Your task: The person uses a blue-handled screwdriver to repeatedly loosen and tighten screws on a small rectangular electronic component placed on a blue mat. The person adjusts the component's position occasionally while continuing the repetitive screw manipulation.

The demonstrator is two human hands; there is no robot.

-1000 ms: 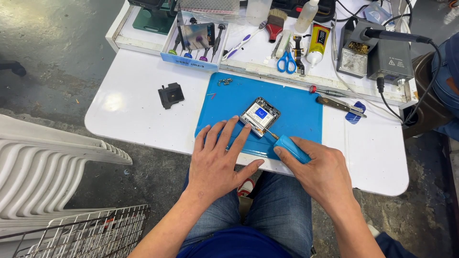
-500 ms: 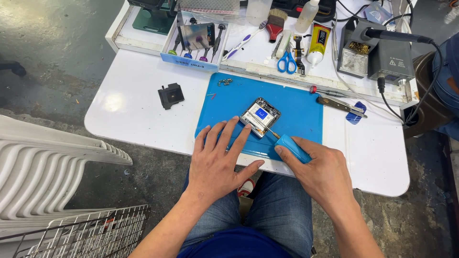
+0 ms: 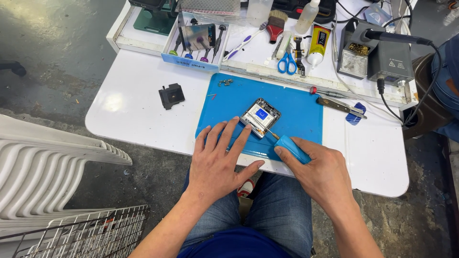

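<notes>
A small opened electronic device (image 3: 260, 116) with a blue part inside lies on a blue work mat (image 3: 296, 107) on a white table. My left hand (image 3: 217, 160) rests flat on the mat's near edge, fingers spread, fingertips touching the device's near left corner. My right hand (image 3: 321, 170) grips a blue-handled screwdriver (image 3: 291, 148) whose thin shaft points up-left, its tip at the device's near edge.
A black square part (image 3: 171, 95) lies left of the mat, several small screws (image 3: 225, 82) at its far left corner. Tweezers (image 3: 340, 106) and a red-handled tool (image 3: 330, 92) lie right. Behind: tool tray (image 3: 193, 45), scissors (image 3: 287, 62), glue tube (image 3: 317, 44), soldering station (image 3: 387, 59). White chairs (image 3: 43, 167) stand left.
Nothing much differs; both hands keep the same hold, with only a slight shift of the screwdriver hand at the device.
</notes>
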